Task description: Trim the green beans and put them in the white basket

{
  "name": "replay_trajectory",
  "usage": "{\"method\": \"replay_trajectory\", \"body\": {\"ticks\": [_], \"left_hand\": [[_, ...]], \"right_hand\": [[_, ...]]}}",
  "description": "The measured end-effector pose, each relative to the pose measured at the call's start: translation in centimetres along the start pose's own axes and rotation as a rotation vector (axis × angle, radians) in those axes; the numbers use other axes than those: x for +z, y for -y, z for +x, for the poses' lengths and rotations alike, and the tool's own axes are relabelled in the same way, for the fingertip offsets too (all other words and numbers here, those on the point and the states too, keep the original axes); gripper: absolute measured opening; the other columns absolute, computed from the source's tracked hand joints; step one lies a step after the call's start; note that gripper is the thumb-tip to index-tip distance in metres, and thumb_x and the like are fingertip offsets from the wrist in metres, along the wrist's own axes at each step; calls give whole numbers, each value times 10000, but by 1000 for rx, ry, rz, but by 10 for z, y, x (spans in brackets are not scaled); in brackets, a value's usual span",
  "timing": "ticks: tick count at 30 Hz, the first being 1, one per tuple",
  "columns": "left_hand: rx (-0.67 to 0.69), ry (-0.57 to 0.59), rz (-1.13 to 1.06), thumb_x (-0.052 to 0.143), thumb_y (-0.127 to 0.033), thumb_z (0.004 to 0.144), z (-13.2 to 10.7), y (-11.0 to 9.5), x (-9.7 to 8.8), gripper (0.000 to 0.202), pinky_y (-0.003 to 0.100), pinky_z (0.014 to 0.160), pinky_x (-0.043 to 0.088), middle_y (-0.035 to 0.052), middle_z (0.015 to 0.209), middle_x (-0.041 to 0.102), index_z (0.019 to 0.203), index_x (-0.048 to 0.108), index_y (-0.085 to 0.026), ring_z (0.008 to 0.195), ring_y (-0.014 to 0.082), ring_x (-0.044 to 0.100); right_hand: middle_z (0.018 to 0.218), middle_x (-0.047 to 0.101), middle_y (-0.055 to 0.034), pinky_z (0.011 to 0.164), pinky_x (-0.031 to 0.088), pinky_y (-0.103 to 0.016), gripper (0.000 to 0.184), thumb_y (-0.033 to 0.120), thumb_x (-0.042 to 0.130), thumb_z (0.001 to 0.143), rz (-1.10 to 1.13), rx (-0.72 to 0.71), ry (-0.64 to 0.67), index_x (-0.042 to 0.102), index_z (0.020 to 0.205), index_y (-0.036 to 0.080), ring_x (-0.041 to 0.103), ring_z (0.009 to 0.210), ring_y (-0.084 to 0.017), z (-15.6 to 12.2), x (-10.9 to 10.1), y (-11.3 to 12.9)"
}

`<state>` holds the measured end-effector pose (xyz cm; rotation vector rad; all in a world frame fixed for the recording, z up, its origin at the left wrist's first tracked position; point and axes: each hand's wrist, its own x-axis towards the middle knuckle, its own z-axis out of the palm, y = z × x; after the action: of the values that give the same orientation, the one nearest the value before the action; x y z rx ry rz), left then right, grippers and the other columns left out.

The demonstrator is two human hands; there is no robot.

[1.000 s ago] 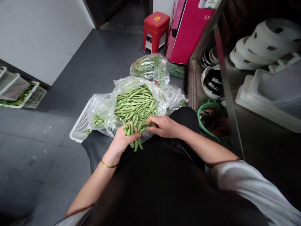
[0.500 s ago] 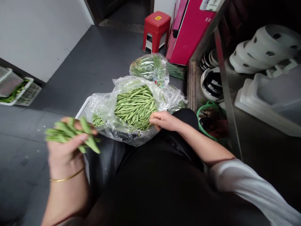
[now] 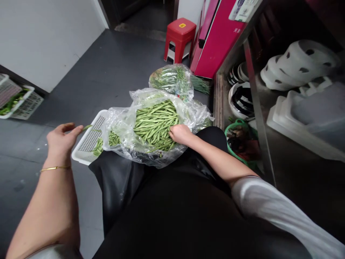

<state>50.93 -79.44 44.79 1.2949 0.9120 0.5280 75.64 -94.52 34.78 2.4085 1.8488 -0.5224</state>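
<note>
Out to the left, my left hand pinches a single green bean between thumb and fingertips, beside a white perforated basket. More green beans lie in that basket, partly under the plastic. A clear plastic bag sits open at my lap, filled with a heap of green beans. My right hand is closed at the right edge of the heap; its fingertips are among the beans, and what they grip is hidden.
Behind the bag lies another clear bag of greens. A red stool stands beyond it, near a pink cabinet. On the right are a metal shelf with white containers and a green basket. A white crate stands far left.
The bunch of green beans has left my left hand, which has moved left and now pinches one bean. More of the basket with beans shows. My right hand stays at the heap.
</note>
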Motion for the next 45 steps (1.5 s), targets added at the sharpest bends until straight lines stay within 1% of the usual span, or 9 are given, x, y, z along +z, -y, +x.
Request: {"method": "replay_trajectory", "body": {"ticks": [6, 11, 15, 21, 28, 34, 36, 41, 45], "left_hand": [[79, -52, 55, 665, -434, 718, -39, 13, 11, 278, 249, 396, 433, 53, 564, 655, 750, 697, -160, 499, 158, 593], [-219, 417, -53, 660, -431, 734, -45, 54, 100, 337, 278, 483, 499, 121, 698, 702, 791, 719, -104, 556, 187, 629], [-280, 261, -396, 704, -326, 713, -27, 77, 139, 241, 252, 594, 523, 91, 757, 700, 829, 691, -116, 658, 156, 643], [-187, 147, -374, 723, -259, 696, -34, 73, 129, 198, 214, 596, 509, 45, 720, 689, 839, 674, -131, 612, 115, 627], [-281, 387, -217, 690, -283, 718, -49, 79, 123, 200, 219, 481, 455, 53, 625, 653, 822, 687, -112, 499, 126, 582], [-148, 224, 20, 701, -285, 670, -27, 104, 120, 175, 198, 416, 381, 8, 529, 597, 651, 636, -123, 420, 95, 506], [-195, 160, -50, 704, -280, 641, -20, 113, 119, 188, 198, 414, 382, -3, 501, 571, 608, 606, -124, 411, 91, 492], [-358, 298, -305, 671, -340, 688, -25, 106, 124, 231, 218, 416, 410, -8, 551, 555, 707, 534, -155, 427, 104, 496], [-242, 418, -61, 612, -387, 755, -36, 89, 128, 261, 173, 358, 255, -57, 479, 432, 685, 472, -179, 369, 66, 339]], "right_hand": [[772, 617, -79, 616, 329, -244, 378, 335, 319, 949, 163, -223, -315, 596, 777, 143, 547, 705, -143, -84, -16, -11], [677, 561, -40, 577, 282, -246, 369, 313, 322, 948, 252, -434, -453, 584, 744, 153, 471, 621, -117, -106, -9, 4], [705, 578, -49, 597, 307, -233, 336, 310, 384, 925, 368, -493, -335, 589, 728, 131, 491, 650, -117, -93, 4, 16], [573, 551, 3, 556, 332, -208, 181, 217, 565, 799, 521, -491, 321, 621, 658, 117, 465, 536, -83, -81, 7, 16], [683, 589, 3, 427, 370, -189, 434, 511, 463, 838, 1404, -197, 84, 527, 1035, 130, 472, 448, -68, -61, -27, -15], [817, 651, -68, 673, 478, -252, 236, 389, 565, 803, 1156, -331, -258, 602, 830, 157, 598, 725, -142, -82, -17, 30], [841, 664, -72, 718, 483, -265, 220, 378, 562, 808, 1119, -395, -219, 607, 799, 163, 610, 741, -142, -88, -3, 40], [586, 591, 1, 473, 457, -221, 369, 494, 501, 820, 1423, -70, 34, 562, 762, 135, 540, 455, -93, -69, 19, 29], [519, 521, 49, 420, 381, -165, 331, 445, 603, 763, 1260, -218, 149, 563, 686, 126, 498, 420, -59, -60, 6, 3]]}}
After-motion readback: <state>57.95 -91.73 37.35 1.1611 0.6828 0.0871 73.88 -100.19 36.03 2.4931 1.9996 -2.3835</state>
